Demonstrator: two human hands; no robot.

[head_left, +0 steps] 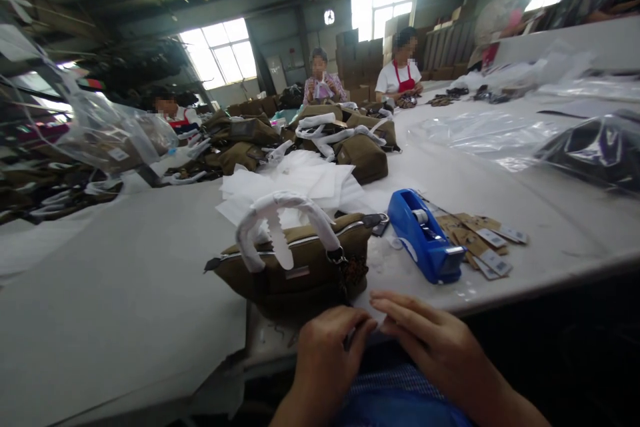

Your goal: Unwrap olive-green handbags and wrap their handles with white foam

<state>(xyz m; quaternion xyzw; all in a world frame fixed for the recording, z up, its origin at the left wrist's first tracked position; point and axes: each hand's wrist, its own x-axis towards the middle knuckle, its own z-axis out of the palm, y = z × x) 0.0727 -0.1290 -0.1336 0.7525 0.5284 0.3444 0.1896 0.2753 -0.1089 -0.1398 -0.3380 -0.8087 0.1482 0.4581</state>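
Note:
Just in front of the olive-brown handbag, at the table's near edge, my two hands come close together. My left hand is closed, its thumb against the curled fingers. Opposite it, my right hand has its fingers pressed together and bent toward the left fingertips. A pale patch shows between the fingertips; whether it is a small sheet or the tabletop, I cannot tell. The bag stands upright, zipped, its handles wrapped in white paper. A leopard-patterned piece hangs at its right side.
A blue tape dispenser stands right of the bag, beside brown card tags with white labels. Behind lie white sheets and piled olive bags. Clear plastic covers part of the right side. Several people sit or stand farther back.

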